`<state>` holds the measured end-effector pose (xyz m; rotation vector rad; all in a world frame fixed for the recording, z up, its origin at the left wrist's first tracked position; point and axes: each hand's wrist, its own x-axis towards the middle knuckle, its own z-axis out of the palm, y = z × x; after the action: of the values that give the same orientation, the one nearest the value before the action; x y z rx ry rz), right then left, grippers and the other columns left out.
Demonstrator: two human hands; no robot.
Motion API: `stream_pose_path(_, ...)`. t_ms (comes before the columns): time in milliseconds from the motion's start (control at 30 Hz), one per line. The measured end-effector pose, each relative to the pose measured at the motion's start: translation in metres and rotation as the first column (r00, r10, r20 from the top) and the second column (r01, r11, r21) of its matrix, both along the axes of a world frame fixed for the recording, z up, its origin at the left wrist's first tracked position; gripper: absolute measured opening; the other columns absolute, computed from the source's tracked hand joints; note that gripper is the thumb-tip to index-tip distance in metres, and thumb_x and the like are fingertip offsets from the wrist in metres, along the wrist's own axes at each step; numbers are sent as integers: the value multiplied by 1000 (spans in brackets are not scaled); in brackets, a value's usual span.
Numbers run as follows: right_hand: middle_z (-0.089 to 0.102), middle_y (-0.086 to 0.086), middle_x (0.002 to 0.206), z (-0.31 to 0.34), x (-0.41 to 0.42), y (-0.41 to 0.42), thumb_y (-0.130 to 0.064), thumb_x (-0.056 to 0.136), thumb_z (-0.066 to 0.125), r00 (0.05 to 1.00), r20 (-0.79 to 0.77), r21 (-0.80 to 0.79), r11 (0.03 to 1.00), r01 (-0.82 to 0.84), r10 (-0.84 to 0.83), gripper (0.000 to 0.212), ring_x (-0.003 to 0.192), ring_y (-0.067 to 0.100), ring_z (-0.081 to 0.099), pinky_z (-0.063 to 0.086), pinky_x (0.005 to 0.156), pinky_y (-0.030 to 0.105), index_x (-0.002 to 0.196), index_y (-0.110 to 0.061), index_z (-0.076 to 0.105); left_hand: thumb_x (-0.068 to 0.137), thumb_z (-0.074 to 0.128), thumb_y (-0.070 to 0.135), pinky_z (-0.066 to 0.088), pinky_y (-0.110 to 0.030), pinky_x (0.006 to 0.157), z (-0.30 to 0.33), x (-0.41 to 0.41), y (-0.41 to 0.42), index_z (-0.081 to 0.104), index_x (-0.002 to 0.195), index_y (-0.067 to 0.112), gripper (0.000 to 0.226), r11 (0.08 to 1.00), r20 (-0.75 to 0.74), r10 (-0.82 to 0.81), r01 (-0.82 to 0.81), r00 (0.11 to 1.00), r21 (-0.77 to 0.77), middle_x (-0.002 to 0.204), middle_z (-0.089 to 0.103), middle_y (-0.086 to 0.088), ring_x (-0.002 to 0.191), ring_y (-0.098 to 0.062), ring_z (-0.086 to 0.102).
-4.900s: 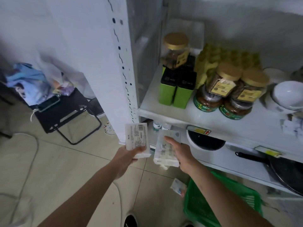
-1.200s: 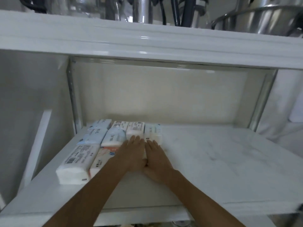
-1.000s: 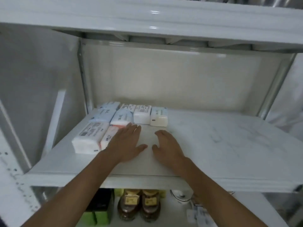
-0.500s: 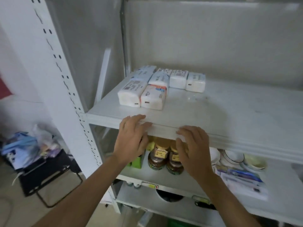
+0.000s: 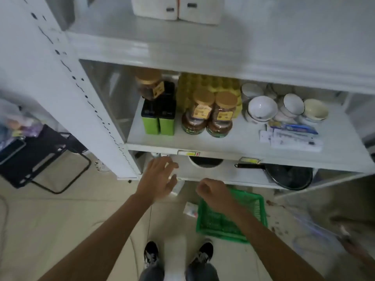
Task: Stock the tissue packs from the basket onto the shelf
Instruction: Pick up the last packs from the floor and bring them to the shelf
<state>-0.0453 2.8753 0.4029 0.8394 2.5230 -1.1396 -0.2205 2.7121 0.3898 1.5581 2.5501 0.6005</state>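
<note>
Both hands hang empty in the lower middle of the frame, between the stocked shelf above and the green basket below.

Two tissue packs (image 5: 176, 8) sit side by side on the white shelf (image 5: 263, 43) at the top edge, cut off by the frame and well apart from either hand. The green basket (image 5: 251, 211) stands on the floor at lower right, directly under the right hand (image 5: 213, 191); the forearm hides part of it, and blur makes its contents unreadable. A small packet (image 5: 190, 209) lies on the tiles just left of the basket, too blurred to identify. The left hand (image 5: 158, 177) is spread, fingers apart, gripping nothing. The right hand is loosely curled, knuckles up, nothing visible in it. Both forearms reach forward from the bottom corners.
</note>
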Motion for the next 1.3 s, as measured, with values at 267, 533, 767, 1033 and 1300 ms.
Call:
stream_pose_path(267,63,-10,72,-110,2,-26,-33,92,62,966,255,-182,979,87,-39,19,70,9,60,36,57,25,82,-18,70,95,56,41,32,-44,115,-134,-3,-34,53,140,22,49,857,141,18,57,990,-511,148,49,-7,141,-29,42)
stream_pose_path(533,52,-3,68,-281,-5,-22,-23,97,56,870,477,-269,922,280,-124,28,55,11,50,29,44,18,70,-18,51,93,57,39,37,-48,113,-303,3,-35,53,143,23,52,778,327,286,-19,901,-627,149,49,-7,139,-30,44)
stream_pose_path(767,62,6,80,-480,-17,-35,-35,104,56,666,595,-357,595,720,-449,28,65,18,55,39,60,28,83,-17,57,93,58,37,37,-49,111,-491,43,-37,54,140,25,49,722,413,411,-13,813,-692,149,50,-7,137,-30,45)
stream_pose_path(1033,66,19,108,-652,-29,-20,-31,96,63,739,533,-221,774,593,-413,40,81,21,56,38,65,28,123,-1,66,96,58,37,39,-48,109,-633,33,-9,46,147,18,56,732,320,240,45,917,-680,151,48,-10,136,-31,47)
stream_pose_path(1300,33,20,158,-726,-44,19,-27,91,68,793,576,24,974,226,-199,78,146,42,33,37,118,48,154,-5,28,95,62,44,46,-50,105,-714,-12,25,41,149,10,67,790,164,246,-100,955,-605,147,49,-15,130,-35,52)
